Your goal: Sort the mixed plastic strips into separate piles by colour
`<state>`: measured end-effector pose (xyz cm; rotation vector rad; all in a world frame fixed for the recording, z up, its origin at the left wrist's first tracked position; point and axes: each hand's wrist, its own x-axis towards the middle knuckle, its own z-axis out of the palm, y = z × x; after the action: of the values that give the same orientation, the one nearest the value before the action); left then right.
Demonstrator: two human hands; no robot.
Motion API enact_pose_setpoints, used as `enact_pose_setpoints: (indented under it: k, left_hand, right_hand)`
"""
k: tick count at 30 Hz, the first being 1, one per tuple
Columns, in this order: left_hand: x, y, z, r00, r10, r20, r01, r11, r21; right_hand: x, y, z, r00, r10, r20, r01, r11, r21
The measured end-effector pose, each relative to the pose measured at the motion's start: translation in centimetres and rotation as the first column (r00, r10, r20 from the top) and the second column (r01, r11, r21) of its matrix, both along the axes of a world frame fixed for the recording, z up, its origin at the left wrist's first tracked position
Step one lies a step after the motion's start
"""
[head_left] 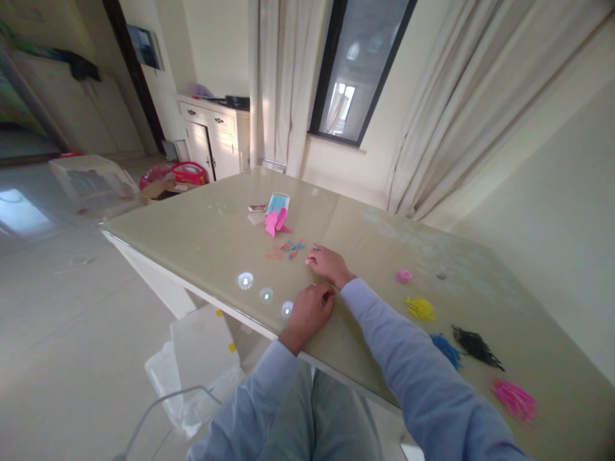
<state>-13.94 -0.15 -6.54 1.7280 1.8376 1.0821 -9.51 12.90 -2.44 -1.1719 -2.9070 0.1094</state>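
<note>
**Right hand (329, 264) at the small coloured pieces (294, 247), left hand (313, 310) curled beside it**

The orange and blue pieces lie loose on the tabletop (355, 224) at the centre of the frame, the right hand partly covering their right end. Just above them sit a pink folded item (277, 222) and a blue-and-white packet (278, 203); three round pale discs (245, 280) run diagonally below, the lowest close by the left hand. Right of centre lie a pink ring-like item (404, 276) and a yellow bundle (419, 308) — blue (446, 351), black (476, 346) and bright pink (514, 401) bundles follow toward the lower right.

The right forearm slants up from the lower right, palm down, fingertips low by the pieces. The left hand is bent inward, fingers curled — whether either hand grips anything, I cannot tell.
</note>
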Motion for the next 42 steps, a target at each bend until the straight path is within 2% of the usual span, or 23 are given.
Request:
enact_pose_setpoints:
  k: [8,13,16,20,25,30,33,35,38,42]
  left_hand:
    - [0.0,-0.1,0.2,1.000,0.004,0.014,-0.004,1.000,0.000]
    - [0.0,-0.2,0.4,0.999,0.008,0.032,-0.008,1.000,0.000]
    - [0.1,-0.3,0.4,0.999,0.014,0.041,-0.013,1.000,-0.002]
    - [0.0,-0.2,0.4,0.999,0.013,0.047,-0.014,1.000,0.009]
    - [-0.1,-0.3,0.6,0.996,0.005,0.084,-0.007,1.000,0.024]
    - [-0.1,-0.5,0.6,0.996,0.022,0.088,-0.027,0.999,0.048]
    - [-0.2,-0.6,0.4,0.994,0.023,0.106,-0.031,0.997,0.077]
    - [-0.3,-0.7,0.2,0.993,0.019,0.119,-0.030,0.995,0.091]
    - [-0.4,-0.8,0.0,0.991,0.020,0.129,-0.034,0.994,0.102]
    - [-0.6,-0.9,-0.3,0.990,0.032,0.140,-0.047,0.994,0.102]
  right_hand:
    - [0.0,0.3,-0.3,0.998,-0.015,-0.067,0.013,0.999,-0.044]
    - [0.6,0.5,-0.6,0.974,-0.049,-0.222,0.016,0.989,-0.147]
    - [1.1,0.6,-0.9,0.929,-0.094,-0.359,0.000,0.967,-0.255]
    - [2.1,0.3,-1.0,0.817,-0.215,-0.534,-0.067,0.886,-0.459]
    - [4.3,-1.2,0.1,0.642,-0.417,-0.643,-0.209,0.712,-0.670]
    - [7.8,-4.6,2.0,0.504,-0.562,-0.656,-0.350,0.561,-0.750]
    - [10.4,-7.4,3.0,0.346,-0.710,-0.614,-0.499,0.415,-0.761]
    - [12.0,-9.2,3.5,0.243,-0.787,-0.567,-0.585,0.348,-0.733]
    - [14.2,-11.5,3.9,0.146,-0.829,-0.539,-0.627,0.344,-0.699]
    - [17.0,-13.4,4.0,0.053,-0.828,-0.558,-0.651,0.395,-0.648]
